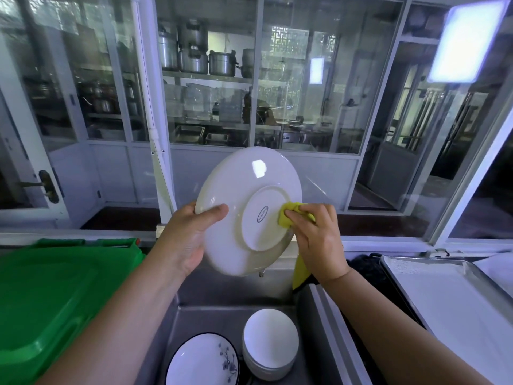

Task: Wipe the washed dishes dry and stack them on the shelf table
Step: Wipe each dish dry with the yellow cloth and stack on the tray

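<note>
Green lid [55, 295]: lying well to the left of the plate and lower, playing no part in the wipe.
Left hand [183, 237]: gripping the plate's lower-left rim. The thumb is lying across the underside and the fingers are curling behind the rim out of view, so this hand is carrying the whole weight.
Plate [238, 190]: white, being held up on edge between both hands, above the sink. Its underside and foot ring are facing the person, its top edge leaning away.
Sink [222, 295]: sitting directly below the plate, with a blue-flowered plate [200, 359] and a stack of white bowls [270, 340] waiting in it, just beside each other.
Cloth [286, 218]: yellow, being pressed against the right side of the plate's foot ring, with a tail hanging down below the plate's right edge.
Right hand [319, 234]: bunching the cloth under curled fingertips and touching the plate only through it.
Tray [444, 295]: metal, lying on the worktop to the right of the plate and lower.
Relation that matters: the plate is round, so no long axis. The unwiped underside is lying leftward from the cloth, towards the left thumb.
Likely need: the cloth is probably going to be sweeping left across the base while the left hand steadies or turns the rim.
Shelf table: not showing, so I cannot tell which way stacking lies.
</note>
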Demonstrator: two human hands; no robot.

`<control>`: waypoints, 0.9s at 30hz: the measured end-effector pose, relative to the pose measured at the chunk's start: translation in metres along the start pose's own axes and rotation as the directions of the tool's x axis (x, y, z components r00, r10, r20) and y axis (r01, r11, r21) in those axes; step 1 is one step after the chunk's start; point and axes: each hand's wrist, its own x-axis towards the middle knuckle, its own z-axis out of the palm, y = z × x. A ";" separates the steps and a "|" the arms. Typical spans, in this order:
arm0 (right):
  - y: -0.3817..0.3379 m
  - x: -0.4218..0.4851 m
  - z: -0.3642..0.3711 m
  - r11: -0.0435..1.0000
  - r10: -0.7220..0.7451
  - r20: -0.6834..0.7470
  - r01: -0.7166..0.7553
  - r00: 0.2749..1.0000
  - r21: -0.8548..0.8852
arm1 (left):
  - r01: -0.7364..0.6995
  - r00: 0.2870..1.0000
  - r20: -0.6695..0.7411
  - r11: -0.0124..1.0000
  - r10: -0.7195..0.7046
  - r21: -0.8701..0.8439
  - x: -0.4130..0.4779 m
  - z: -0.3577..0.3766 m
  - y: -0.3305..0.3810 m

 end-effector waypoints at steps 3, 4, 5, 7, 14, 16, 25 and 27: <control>-0.018 0.016 0.002 1.000 0.011 -0.030 -0.010 0.999 0.020 | -0.003 1.000 0.002 0.999 0.003 0.033 -0.004 0.001 -0.001; -0.027 0.019 0.004 0.999 -0.008 -0.032 0.009 0.999 0.037 | -0.002 1.000 -0.008 0.999 0.002 0.036 -0.004 0.000 -0.003; -0.037 0.022 0.006 0.998 -0.038 -0.036 0.039 0.999 0.050 | 0.002 1.000 -0.021 0.999 -0.001 0.032 -0.005 -0.001 -0.004; -0.056 0.028 0.005 0.993 -0.086 -0.071 0.091 0.994 0.070 | 0.012 0.999 -0.044 1.000 -0.011 0.023 -0.006 -0.005 -0.005; -0.100 0.074 0.001 0.994 -0.090 0.044 0.087 0.995 0.068 | -0.006 1.000 -0.004 0.988 0.007 0.152 -0.014 -0.013 -0.002; -0.100 0.078 0.000 0.996 -0.061 0.108 0.053 0.992 0.077 | -0.017 1.000 0.017 0.987 0.015 0.157 -0.019 -0.016 0.000; -0.078 0.046 -0.021 0.330 0.786 0.288 -0.765 0.547 0.553 | -0.048 0.986 0.157 0.999 0.048 -0.004 -0.025 -0.049 0.015; -0.081 0.040 -0.024 0.186 0.847 0.310 -0.787 0.432 0.589 | -0.030 0.988 0.149 0.998 0.038 -0.053 -0.019 -0.054 0.010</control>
